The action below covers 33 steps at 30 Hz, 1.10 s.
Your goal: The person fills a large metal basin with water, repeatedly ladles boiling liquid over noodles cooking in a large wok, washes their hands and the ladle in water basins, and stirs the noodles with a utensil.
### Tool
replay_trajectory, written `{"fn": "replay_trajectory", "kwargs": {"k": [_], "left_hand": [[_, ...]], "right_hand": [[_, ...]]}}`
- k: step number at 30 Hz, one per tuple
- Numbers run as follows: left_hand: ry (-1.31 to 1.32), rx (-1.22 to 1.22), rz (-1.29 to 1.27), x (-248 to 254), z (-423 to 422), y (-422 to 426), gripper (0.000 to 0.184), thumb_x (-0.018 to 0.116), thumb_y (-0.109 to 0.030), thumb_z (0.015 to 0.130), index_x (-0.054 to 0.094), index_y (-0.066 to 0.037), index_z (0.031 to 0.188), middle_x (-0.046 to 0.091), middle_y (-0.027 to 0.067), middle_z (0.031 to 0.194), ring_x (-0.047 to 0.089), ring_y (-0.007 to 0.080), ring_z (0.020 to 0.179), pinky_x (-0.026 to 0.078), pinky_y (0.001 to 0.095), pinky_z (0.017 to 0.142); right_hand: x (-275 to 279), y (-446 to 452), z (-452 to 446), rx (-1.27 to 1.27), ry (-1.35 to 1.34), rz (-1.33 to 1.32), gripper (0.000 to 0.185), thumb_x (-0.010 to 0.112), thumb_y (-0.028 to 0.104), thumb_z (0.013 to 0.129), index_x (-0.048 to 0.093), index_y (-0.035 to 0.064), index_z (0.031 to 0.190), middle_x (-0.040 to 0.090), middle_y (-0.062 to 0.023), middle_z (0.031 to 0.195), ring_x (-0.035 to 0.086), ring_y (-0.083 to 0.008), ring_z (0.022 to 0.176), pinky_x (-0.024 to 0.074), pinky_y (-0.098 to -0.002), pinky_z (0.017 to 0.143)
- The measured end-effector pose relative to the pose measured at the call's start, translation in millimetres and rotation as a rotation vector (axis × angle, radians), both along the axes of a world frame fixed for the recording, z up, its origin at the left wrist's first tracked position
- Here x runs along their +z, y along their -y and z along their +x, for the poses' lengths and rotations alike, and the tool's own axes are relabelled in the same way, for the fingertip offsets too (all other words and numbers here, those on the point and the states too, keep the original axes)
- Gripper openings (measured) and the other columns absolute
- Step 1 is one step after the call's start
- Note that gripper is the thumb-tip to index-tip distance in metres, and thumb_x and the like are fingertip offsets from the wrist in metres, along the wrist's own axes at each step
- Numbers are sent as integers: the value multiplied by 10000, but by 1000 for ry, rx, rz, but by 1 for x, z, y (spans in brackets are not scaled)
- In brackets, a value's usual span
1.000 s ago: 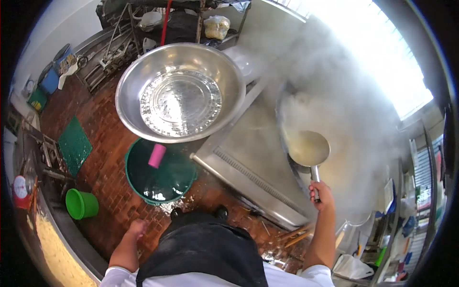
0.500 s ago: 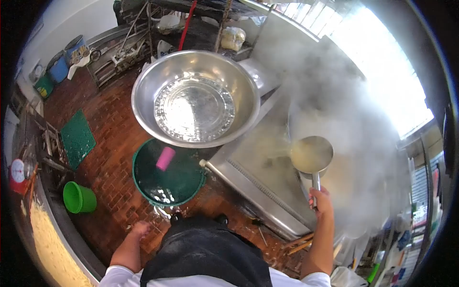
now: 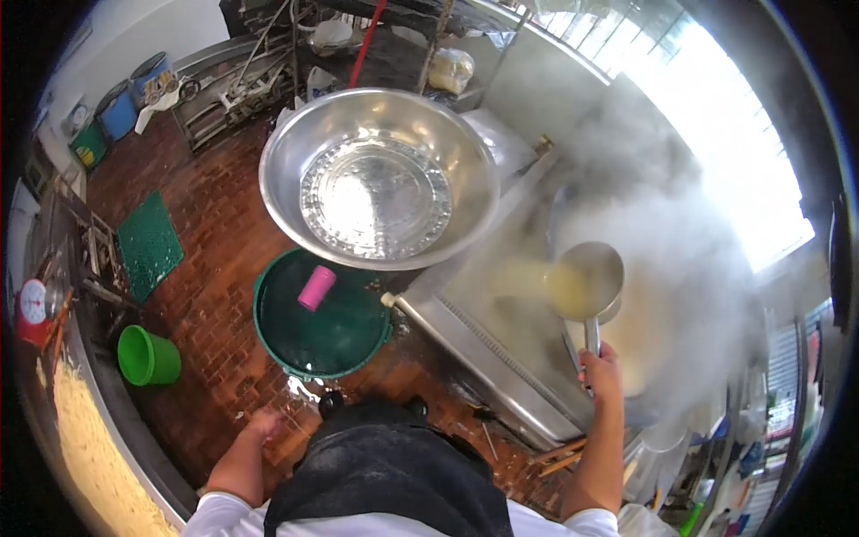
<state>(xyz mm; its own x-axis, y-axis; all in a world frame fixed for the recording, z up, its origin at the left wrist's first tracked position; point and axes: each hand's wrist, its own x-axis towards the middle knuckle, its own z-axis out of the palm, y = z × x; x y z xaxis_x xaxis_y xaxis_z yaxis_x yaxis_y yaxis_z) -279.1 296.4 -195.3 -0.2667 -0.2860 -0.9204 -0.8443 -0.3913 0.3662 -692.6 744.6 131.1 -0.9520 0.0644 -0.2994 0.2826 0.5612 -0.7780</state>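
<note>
My right hand [image 3: 601, 369] is closed around the handle of a metal saucepan [image 3: 589, 279], which is tilted to the left over a steaming metal vat. Cloudy yellowish liquid spills from its left side, blurred by motion. Beneath it, the steel surface of the vat [image 3: 483, 309] is partly hidden by steam. My left hand [image 3: 266, 422] hangs low over the brick floor, apart from any object. Its fingers look loosely spread, though slightly blurred, and nothing shows in them.
A large metal basin [image 3: 376, 197] stands beyond the green tub [image 3: 324, 331], in which a pink cylindrical object [image 3: 317, 287] lies. At left are a bright green bucket [image 3: 148, 356], a green mat [image 3: 148, 245] and a red scale [image 3: 34, 309]. Steam veils the right side.
The saucepan has tipped left from nearly level, and liquid now pours out of it. My view has shifted slightly; my left hand stays low at the side.
</note>
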Motion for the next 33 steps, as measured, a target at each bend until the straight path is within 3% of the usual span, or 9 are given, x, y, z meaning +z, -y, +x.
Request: {"fn": "replay_trajectory", "kwargs": {"k": [5, 8, 11, 14, 23, 26, 29, 32, 33], "left_hand": [[52, -134, -79, 9, -6, -3, 242, 525, -288, 849, 495, -124, 675, 454, 10, 564, 435, 153, 460, 365, 324, 442], [66, -108, -43, -18, 4, 1, 246, 513, -280, 853, 486, -115, 672, 451, 14, 550, 427, 153, 443, 356, 317, 427], [28, -119, -72, -2, 1, -5, 223, 506, -277, 850, 527, -106, 709, 487, 24, 569, 461, 163, 472, 393, 333, 454], [57, -81, -35, -7, -1, -1, 146, 558, -223, 826, 537, -83, 788, 496, 46, 609, 451, 163, 454, 346, 343, 392], [81, -60, -50, 43, -33, -11, 151, 529, -202, 850, 522, -87, 752, 436, 23, 557, 394, 137, 425, 276, 294, 374], [83, -113, -64, 44, -35, -9, 177, 526, -211, 850, 526, -84, 727, 451, 26, 565, 397, 138, 428, 280, 300, 373], [83, -125, -142, 62, -48, -23, 207, 511, -233, 852, 528, -79, 715, 486, 35, 595, 411, 138, 441, 289, 298, 369], [118, -236, -94, 27, -34, -12, 192, 520, -255, 841, 556, -80, 770, 517, 35, 634, 440, 137, 490, 327, 306, 394], [149, -239, -118, 35, -38, -16, 187, 519, -260, 838, 567, -85, 791, 525, 32, 646, 453, 134, 515, 347, 311, 416]], "right_hand": [[-3, 7, 3, 52, -163, 152, 281, 604, 142, 740, 574, 23, 993, 507, -8, 609, 468, -101, 437, 378, -248, 396], [-1, 8, 4, 107, -192, 236, 358, 613, 142, 731, 563, 21, 1065, 537, -32, 635, 491, -121, 462, 409, -272, 434], [-10, 4, 1, 162, -305, 418, 388, 612, 132, 717, 557, 39, 1090, 617, -149, 830, 602, -266, 709, 477, -360, 671], [-16, 4, 1, 209, -512, 533, 415, 611, 142, 710, 548, 55, 1111, 617, -179, 909, 587, -337, 816, 455, -378, 756], [-39, -76, -40, -70, -314, 432, 413, 602, 178, 689, 569, 39, 1076, 605, -207, 903, 587, -357, 847, 453, -406, 768], [-78, -153, -62, -129, -453, 604, 331, 598, 154, 696, 582, 26, 1000, 555, -113, 570, 548, -194, 440, 454, -335, 450], [-89, -207, -79, -225, -334, 637, 317, 595, 174, 686, 590, 25, 966, 579, -132, 594, 583, -215, 486, 470, -351, 480], [-63, -205, -86, -279, -174, 745, 360, 585, 203, 678, 593, 30, 993, 612, -245, 888, 591, -394, 852, 462, -458, 751], [-62, -203, -90, -273, -200, 813, 343, 565, 199, 682, 594, 31, 980, 608, -251, 901, 584, -404, 864, 463, -473, 760]]}}
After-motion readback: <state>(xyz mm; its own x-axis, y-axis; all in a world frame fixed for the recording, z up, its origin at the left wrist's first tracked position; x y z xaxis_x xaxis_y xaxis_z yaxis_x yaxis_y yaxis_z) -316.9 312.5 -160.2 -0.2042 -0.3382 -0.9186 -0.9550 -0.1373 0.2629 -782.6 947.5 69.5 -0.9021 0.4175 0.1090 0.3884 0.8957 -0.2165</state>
